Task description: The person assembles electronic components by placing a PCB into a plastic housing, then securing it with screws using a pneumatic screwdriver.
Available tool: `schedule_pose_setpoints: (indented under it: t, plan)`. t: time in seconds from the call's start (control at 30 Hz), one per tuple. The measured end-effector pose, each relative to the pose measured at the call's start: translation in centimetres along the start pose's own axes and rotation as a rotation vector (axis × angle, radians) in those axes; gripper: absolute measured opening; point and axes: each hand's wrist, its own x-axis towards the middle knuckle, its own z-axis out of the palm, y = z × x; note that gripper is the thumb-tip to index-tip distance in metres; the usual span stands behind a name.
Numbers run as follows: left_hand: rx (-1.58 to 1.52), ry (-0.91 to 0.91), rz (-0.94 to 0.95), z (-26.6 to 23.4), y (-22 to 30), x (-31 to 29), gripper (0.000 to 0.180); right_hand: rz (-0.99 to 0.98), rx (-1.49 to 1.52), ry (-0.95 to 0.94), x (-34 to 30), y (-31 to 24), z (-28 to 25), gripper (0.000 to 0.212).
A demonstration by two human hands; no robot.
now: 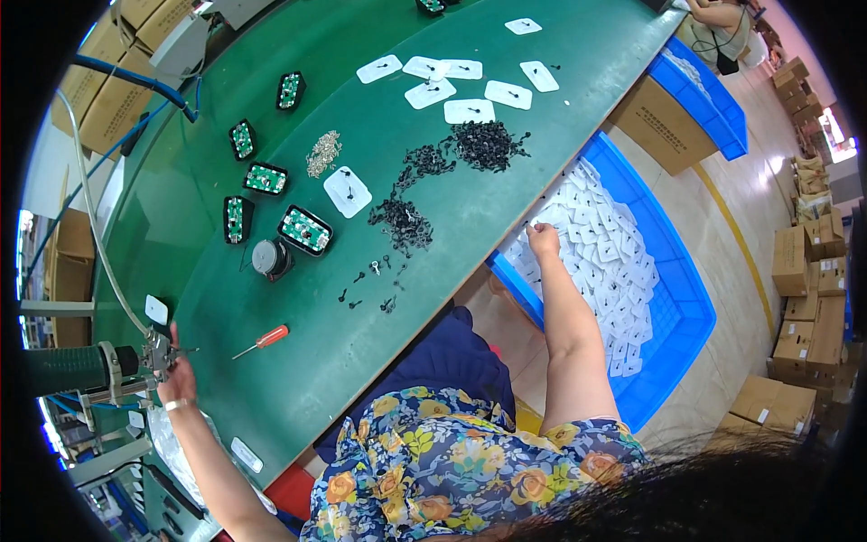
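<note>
My left hand [178,381] is at the metal head [159,354] of a machine at the table's left edge, one finger stretched upward; the metal hides part of the fingers. Just above the head lies a white plate [156,309]. My right hand [544,240] is over the near edge of a blue bin [691,312] full of white plates [601,226] with small black parts on them. Its fingers are curled in, and what they hold, if anything, is hidden among the plates. A red-handled screwdriver [271,337] lies on the green table [316,379].
Black housings with green circuit boards [305,230] stand around a round grey-topped part [270,258]. Piles of small black parts [488,144] and silvery pieces [323,154] lie mid-table, with white plates [470,111] behind. A cardboard box [664,126] and another blue bin [713,108] stand at right.
</note>
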Motion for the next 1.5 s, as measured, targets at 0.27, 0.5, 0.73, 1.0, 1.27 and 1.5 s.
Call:
schedule_pose_setpoints:
  t: [0.27, 0.5, 0.73, 1.0, 1.27, 1.5]
  plan:
    - [-0.179, 0.037, -0.149, 3.3, 2.2, -11.7, 0.041, 0.024, 0.137, 0.011, 0.3, -3.7, 2.3, 0.042]
    - [-0.181, 0.125, -0.123, 5.0, 1.3, -14.0, 0.046, 0.032, 0.021, -0.037, 2.3, -4.5, 4.2, 0.049]
    - [-0.286, -0.051, -0.141, 6.1, 0.6, -16.0, 0.049, 0.142, 0.587, 0.043, 2.6, -2.9, 3.8, 0.032]
    - [-0.529, -0.142, -0.326, 9.3, -4.8, -20.2, 0.057, 0.000, 1.376, -0.284, -7.1, -1.1, -7.1, 0.014]
    - [-0.275, -0.207, -0.596, 15.7, -8.4, -20.3, 0.064, 0.168, 1.471, -1.238, -28.9, -12.9, -11.6, 0.031]
    - [0.523, -0.120, 0.087, 14.7, -7.5, -19.9, 0.062, 0.162, 1.294, -1.570, -39.4, -21.1, -7.0, 0.056]
